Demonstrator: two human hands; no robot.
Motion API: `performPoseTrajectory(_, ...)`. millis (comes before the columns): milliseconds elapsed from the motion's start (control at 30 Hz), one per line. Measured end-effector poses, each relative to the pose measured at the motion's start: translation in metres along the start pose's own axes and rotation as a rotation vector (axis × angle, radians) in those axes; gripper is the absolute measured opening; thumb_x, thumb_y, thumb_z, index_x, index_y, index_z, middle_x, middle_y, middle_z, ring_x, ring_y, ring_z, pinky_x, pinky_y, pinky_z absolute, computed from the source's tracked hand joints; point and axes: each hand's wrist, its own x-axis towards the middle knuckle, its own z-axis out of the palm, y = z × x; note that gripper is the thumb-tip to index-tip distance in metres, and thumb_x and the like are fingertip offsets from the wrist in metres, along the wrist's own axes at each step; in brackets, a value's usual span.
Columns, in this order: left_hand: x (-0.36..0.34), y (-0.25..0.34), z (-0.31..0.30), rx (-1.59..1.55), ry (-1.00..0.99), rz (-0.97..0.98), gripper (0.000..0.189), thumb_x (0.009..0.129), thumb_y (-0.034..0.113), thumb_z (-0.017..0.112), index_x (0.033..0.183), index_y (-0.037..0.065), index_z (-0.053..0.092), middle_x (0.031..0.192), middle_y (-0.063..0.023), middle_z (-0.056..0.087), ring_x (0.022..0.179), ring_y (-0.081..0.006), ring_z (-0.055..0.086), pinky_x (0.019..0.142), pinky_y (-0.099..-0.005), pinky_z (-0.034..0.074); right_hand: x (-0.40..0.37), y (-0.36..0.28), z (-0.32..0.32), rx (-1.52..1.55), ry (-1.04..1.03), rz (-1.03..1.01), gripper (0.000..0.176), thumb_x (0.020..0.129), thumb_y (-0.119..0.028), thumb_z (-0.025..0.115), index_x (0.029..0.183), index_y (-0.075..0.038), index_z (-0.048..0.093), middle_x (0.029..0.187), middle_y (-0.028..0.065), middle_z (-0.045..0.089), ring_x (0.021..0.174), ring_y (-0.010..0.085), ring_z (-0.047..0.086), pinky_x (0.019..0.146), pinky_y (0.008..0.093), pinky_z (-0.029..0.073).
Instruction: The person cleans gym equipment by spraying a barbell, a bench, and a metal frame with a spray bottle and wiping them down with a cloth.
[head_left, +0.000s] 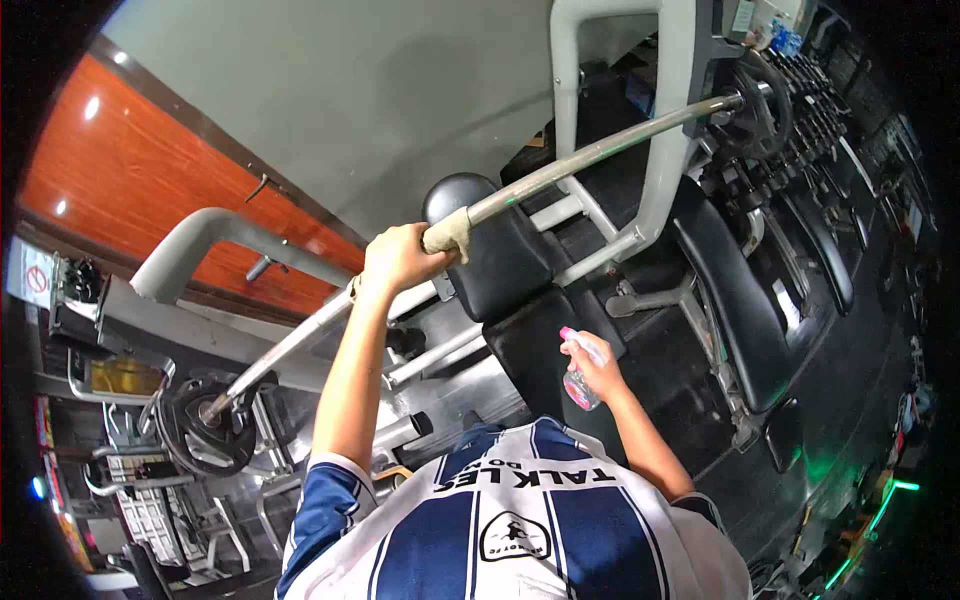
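My left hand is closed around a beige cloth, which is wrapped over the metal barbell. The bar runs slantwise from lower left to upper right, with a black weight plate at its lower end and another plate at the upper end. Lower and to the right, my right hand grips a clear spray bottle with a pink nozzle. It is held above the black padded bench, apart from the bar.
Grey rack uprights and a curved frame tube flank the bench. Another black bench stands to the right, near a rack of dumbbells. A grey wall and an orange wood panel lie beyond the bar.
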Motion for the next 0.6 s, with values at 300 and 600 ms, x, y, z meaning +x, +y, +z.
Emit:
performPoseTrajectory(300, -0.010, 0.005, 0.017, 0.133, 0.243, 0.015, 0.051, 0.090, 0.058, 0.054, 0.092, 0.008, 0.063, 0.084, -0.0158, 0.069, 0.082, -0.0348, 0.069, 0.074, -0.0470, 0.053, 0.013, -0.024, 0.023, -0.094, -0.156, -0.269, 0.022, 0.094, -0.021, 0.062, 0.087, 0.000, 0.063, 0.073, 0.0021, 0.057, 0.061, 0.0098, 0.056, 0.056, 0.0264, 0.047)
performPoseTrajectory(600, 0.036, -0.038, 0.022, -0.230, -0.173, -0.163, 0.065, 0.099, 0.051, 0.033, 0.113, -0.004, 0.065, 0.117, -0.0296, 0.063, 0.111, -0.0433, 0.060, 0.097, -0.0472, 0.046, -0.046, 0.017, -0.006, -0.014, -0.061, -0.012, 0.022, 0.095, -0.021, 0.061, 0.091, 0.000, 0.066, 0.077, 0.0028, 0.062, 0.060, 0.0087, 0.059, 0.056, 0.0254, 0.048)
